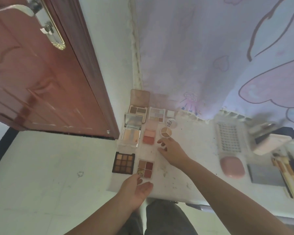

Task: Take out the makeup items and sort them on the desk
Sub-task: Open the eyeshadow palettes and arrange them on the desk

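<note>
A: We're looking down at the white surface (190,167), and our landmark is the round three-shade pot (166,132). Our right hand (172,152) reaches in just on our side of that pot, fingers loosely spread, holding nothing. Whether a fingertip touches the pot, we can't tell.

B: Our left hand (136,189) is nearer us and left of the pot, palm turned up, fingers relaxed, nothing in it. It hovers right at the near edge of the four-pan red palette (145,168).

A: Just left of the pot lies the pink blush palette (149,136). Further left, the mirrored compact (131,130) stands open.

B: Beyond the pot sits a round clear lid (171,123) with lettering, then a small white square case (170,113) behind it.

A: Left of that case we see the pastel eyeshadow palette (157,114), and further left the brown palette (138,106) with its lid raised.

B: Nearer us and left of the pot lies the dark nine-pan palette (124,162).

A: Well right of the pot: a lash tray (228,139), a pink oval case (232,167), a grey flat box (265,174), and brushes (285,173) at the edge.
</note>
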{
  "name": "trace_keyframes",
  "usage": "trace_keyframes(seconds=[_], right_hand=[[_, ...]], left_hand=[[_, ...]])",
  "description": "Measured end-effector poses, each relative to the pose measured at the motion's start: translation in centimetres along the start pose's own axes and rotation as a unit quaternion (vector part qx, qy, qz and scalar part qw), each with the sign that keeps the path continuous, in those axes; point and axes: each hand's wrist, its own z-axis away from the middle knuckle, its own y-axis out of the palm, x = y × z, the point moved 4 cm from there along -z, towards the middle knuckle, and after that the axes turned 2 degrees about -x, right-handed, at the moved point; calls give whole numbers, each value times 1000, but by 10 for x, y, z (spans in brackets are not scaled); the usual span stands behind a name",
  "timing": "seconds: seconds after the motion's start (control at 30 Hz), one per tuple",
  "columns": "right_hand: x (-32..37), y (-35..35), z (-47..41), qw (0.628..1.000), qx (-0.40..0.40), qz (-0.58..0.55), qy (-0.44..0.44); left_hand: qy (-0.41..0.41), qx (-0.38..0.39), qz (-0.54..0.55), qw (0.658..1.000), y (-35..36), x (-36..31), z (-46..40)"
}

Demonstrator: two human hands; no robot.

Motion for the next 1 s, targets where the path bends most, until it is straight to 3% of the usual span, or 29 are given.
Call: trace_keyframes(seconds=[0.17,0.33,0.5,0.67,0.8,0.9,1.0], right_hand=[[-48,-64,42,997,-66,-2,42],[-129,-127,92,989,-44,100,104],[-184,-129,115,962,65,266,13],[-201,-118,103,927,45,361,-93],[-187,-123,100,954,33,269,-126],[-160,-133,100,983,21,144,-109],[-132,-142,94,989,12,68,-127]], left_hand=[[-19,36,-148,988,44,37,-4],[8,122,-274,954,135,83,-17],[45,127,-339,931,208,121,-34],[82,100,-344,930,223,130,-36],[95,108,-299,943,212,121,-30],[39,189,-202,960,207,115,-19],[10,266,-116,957,204,103,-8]])
